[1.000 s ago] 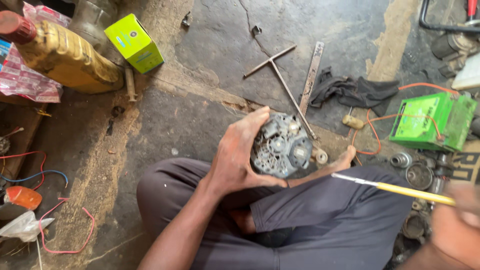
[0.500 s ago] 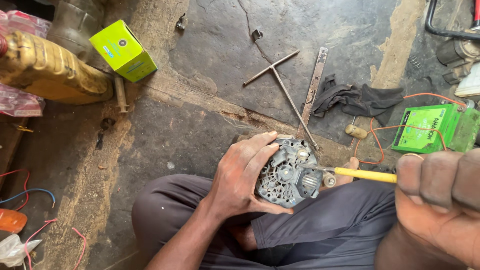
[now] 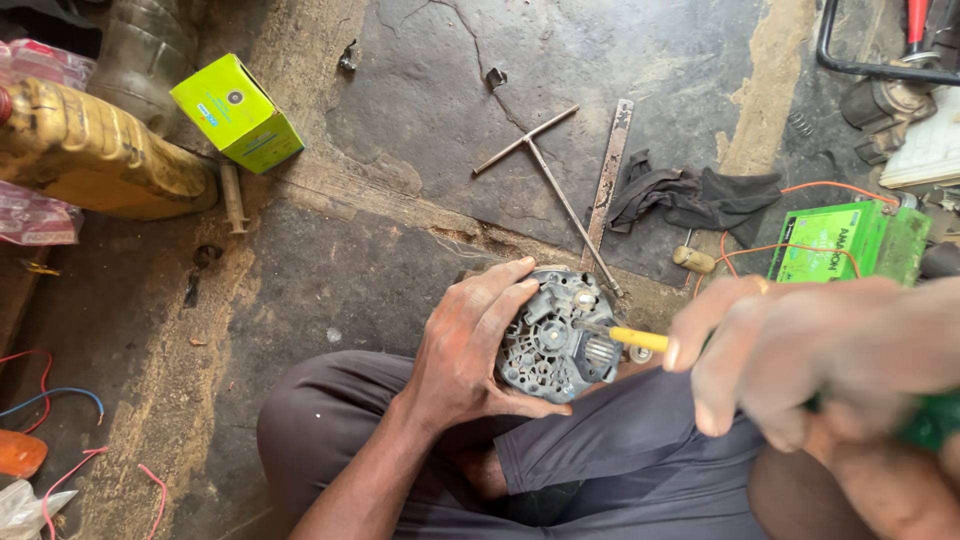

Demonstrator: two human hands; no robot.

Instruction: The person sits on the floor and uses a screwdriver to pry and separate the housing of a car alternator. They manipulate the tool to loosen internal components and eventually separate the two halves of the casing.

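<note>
- Alternator [image 3: 556, 338], grey and round, sits on the person's lap over the dark trousers [image 3: 620, 450], its finned end face turned up to the camera.
- Left hand [image 3: 470, 345] cups it from the left side, fingers [image 3: 505, 290] curled over the top rim and thumb under the lower edge, clamped on the housing.
- Screwdriver [image 3: 640, 340] with a yellow shaft comes in from the right, its tip touching the centre of the alternator's face.
- Right hand [image 3: 800, 355], blurred and close to the lens, is wrapped tight around the screwdriver's green handle.
- Just beyond the alternator on the concrete floor [image 3: 330, 260] lies a T-handle wrench [image 3: 550, 175], with a flat metal bar [image 3: 608, 180] beside it.
- A dark rag [image 3: 690, 195] lies right of the bar, and a green battery [image 3: 845, 245] with orange wires sits further right.
- Well apart, at upper left: a green-yellow carton [image 3: 237, 112] and a yellow jerrycan [image 3: 95, 155].
- Loose red and blue wires [image 3: 45, 395] trail at the lower left edge.
</note>
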